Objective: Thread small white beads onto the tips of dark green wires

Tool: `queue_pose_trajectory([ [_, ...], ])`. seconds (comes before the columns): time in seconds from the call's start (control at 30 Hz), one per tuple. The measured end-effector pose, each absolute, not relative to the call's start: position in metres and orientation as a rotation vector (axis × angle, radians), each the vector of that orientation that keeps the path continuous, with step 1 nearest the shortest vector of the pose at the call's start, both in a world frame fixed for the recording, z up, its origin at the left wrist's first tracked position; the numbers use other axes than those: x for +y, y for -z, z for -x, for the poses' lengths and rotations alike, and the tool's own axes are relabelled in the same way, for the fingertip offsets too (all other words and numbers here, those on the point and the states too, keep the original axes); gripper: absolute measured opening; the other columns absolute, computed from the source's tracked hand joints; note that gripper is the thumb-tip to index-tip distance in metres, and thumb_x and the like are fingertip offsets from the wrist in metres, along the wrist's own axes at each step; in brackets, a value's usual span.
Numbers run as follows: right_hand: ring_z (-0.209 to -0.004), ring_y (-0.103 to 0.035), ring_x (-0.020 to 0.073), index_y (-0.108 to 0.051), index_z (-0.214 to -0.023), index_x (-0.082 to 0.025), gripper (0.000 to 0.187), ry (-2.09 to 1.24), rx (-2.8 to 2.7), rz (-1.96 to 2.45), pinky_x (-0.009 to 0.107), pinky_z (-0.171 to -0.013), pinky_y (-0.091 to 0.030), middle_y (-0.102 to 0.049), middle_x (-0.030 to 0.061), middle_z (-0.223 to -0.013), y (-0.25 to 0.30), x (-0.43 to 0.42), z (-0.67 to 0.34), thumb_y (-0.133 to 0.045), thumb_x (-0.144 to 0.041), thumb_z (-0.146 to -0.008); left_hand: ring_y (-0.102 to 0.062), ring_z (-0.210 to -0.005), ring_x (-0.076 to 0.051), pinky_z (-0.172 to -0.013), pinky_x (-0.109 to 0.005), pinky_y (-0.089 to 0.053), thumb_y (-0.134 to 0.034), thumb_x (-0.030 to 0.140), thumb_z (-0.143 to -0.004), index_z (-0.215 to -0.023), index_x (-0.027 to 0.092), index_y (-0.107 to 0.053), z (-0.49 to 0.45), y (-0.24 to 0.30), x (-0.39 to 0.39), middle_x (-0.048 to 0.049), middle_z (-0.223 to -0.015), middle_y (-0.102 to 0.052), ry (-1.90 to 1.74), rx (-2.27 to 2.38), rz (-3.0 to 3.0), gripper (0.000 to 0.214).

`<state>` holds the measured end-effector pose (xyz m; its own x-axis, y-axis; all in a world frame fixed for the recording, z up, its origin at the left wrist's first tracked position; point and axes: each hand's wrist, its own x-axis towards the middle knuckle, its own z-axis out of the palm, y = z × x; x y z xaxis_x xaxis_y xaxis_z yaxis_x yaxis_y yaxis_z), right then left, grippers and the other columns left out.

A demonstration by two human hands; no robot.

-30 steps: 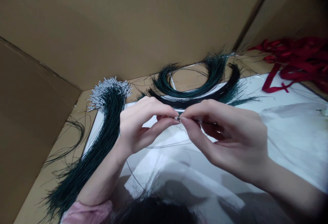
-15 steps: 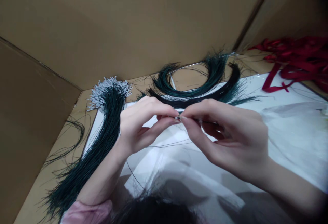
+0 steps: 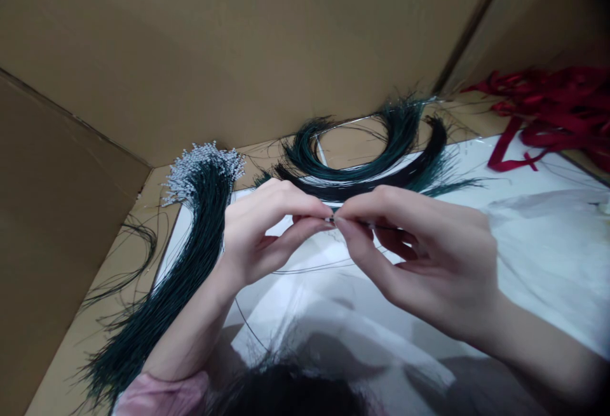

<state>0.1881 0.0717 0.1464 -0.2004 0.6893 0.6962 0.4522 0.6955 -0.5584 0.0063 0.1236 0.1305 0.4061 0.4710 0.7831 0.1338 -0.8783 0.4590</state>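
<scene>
My left hand (image 3: 267, 228) is closed in a pinch, thumb against forefinger, on a tiny pale piece (image 3: 329, 218). My right hand (image 3: 422, 248) meets it fingertip to fingertip and pinches a thin dark strand (image 3: 379, 225) that runs back under its fingers. The fingertips hide most of the join. Left of my left forearm lies a long bundle of dark green strands (image 3: 190, 263), its far end a cluster of small whitish tips (image 3: 204, 165). Beyond my hands, more dark green strands (image 3: 352, 178) lie in curved bunches.
Tall brown cardboard walls (image 3: 267, 41) close in the back and left. Tangled red ribbon (image 3: 557, 111) is heaped at the right. Thin whitish sheeting (image 3: 553, 244) covers part of the white surface (image 3: 467, 162). Loose strands (image 3: 147, 248) lie along the left edge.
Both hands keep their pinch in nearly the same place. My right fingers have shifted very slightly, and the dark strand beneath them shows more clearly.
</scene>
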Motion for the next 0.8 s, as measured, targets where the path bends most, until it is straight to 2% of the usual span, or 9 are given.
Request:
queue_pose_trajectory([
  [0.17,-0.049,-0.041,0.0053,-0.062,-0.085,-0.019,0.017,-0.28,-1.845,0.891,0.024,-0.042,-0.032,-0.061,-0.0031,-0.069,-0.146,0.0721,-0.1875,-0.062,-0.001,-0.082,-0.063,-0.063,-0.013,-0.059,-0.031,-0.049,-0.07,0.017,-0.084,-0.095,0.025,-0.066,-0.0048,-0.1316,0.1236,0.0001,-0.075,-0.071,-1.453,0.551,-2.386,0.014],
  [0.4,-0.054,-0.044,0.0059,-0.056,-0.079,-0.015,0.008,-0.366,-1.805,0.948,0.022,-0.05,-0.039,-0.049,-0.0031,-0.064,-0.145,0.0734,-0.1862,-0.059,-0.009,-0.084,-0.064,-0.064,-0.012,-0.059,-0.029,-0.049,-0.071,0.016,-0.083,-0.095,0.021,-0.065,-0.002,-0.1323,0.1256,0.0003,-0.075,-0.071,-1.46,0.516,-2.434,0.014],
  [0.53,-0.055,-0.039,0.0065,-0.051,-0.076,-0.015,0.012,-0.411,-1.816,0.93,0.024,-0.051,-0.038,-0.046,-0.0024,-0.065,-0.1448,0.0725,-0.1875,-0.053,-0.006,-0.083,-0.063,-0.063,-0.011,-0.058,-0.027,-0.048,-0.074,0.016,-0.081,-0.093,0.02,-0.065,-0.0012,-0.1319,0.1268,-0.0002,-0.074,-0.07,-1.469,0.504,-2.455,0.016],
  [0.8,-0.055,-0.036,0.0061,-0.053,-0.078,-0.014,0.013,-0.37,-1.843,0.895,0.024,-0.053,-0.038,-0.046,-0.0022,-0.066,-0.1438,0.0739,-0.1874,-0.053,-0.004,-0.085,-0.062,-0.062,-0.011,-0.059,-0.027,-0.047,-0.074,0.015,-0.08,-0.093,0.02,-0.065,-0.0032,-0.1299,0.1258,0.0004,-0.073,-0.069,-1.461,0.529,-2.441,0.016],
])
